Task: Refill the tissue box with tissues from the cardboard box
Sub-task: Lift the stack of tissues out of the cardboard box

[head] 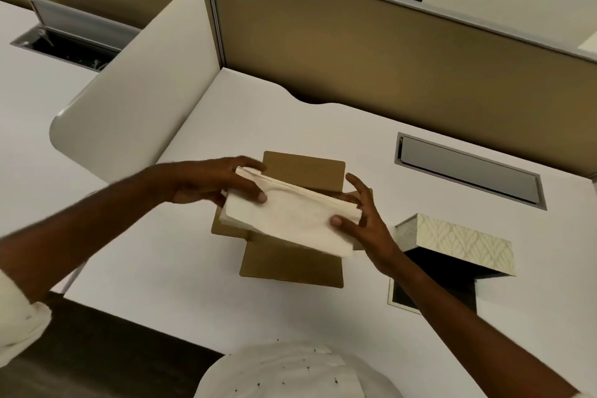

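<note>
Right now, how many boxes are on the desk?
2. The open cardboard box sits in the middle, under the tissue stack held by the left hand and right hand. The patterned tissue box is to its right.

A: The tissues (290,220) look like soft matt paper, the cardboard box (292,263) plain brown card, unglossed.

B: The tissue box (462,239) has a patterned, faintly sheened skin; the desk (355,123) is smooth matt white; the hatch (468,168) looks like brushed metal
</note>
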Action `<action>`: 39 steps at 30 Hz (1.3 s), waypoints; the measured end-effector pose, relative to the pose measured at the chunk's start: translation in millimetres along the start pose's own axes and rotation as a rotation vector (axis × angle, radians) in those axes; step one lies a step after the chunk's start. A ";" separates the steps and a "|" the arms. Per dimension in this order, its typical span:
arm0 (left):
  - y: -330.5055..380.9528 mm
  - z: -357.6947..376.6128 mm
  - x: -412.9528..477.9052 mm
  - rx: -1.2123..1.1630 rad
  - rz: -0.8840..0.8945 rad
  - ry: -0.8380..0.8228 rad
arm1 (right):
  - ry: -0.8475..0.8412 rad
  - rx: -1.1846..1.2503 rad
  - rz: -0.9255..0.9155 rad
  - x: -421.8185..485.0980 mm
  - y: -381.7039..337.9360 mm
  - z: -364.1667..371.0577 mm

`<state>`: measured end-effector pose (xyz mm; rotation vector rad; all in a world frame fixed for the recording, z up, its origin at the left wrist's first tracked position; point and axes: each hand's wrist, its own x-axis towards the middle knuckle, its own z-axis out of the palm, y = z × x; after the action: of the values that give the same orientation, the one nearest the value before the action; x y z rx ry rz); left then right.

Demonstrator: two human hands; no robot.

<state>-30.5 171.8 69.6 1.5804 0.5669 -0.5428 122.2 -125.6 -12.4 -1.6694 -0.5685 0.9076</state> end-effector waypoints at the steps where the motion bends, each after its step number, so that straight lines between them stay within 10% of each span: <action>1: -0.6 2.9 -3.6 -0.054 -0.046 -0.030 | 0.018 0.104 0.048 -7.1 -2.7 3.7; 11: -24.5 87.1 0.8 -0.390 -0.113 -0.023 | 0.226 0.637 0.410 -76.1 10.8 3.0; 39: 4.7 399.1 158.4 -0.468 -0.162 0.024 | 0.314 0.456 0.563 -200.0 132.2 -244.8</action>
<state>88.3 -219.8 -60.6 1.1044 0.7818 -0.4704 189.5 -458.6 -56.9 -1.5179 0.3266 1.0446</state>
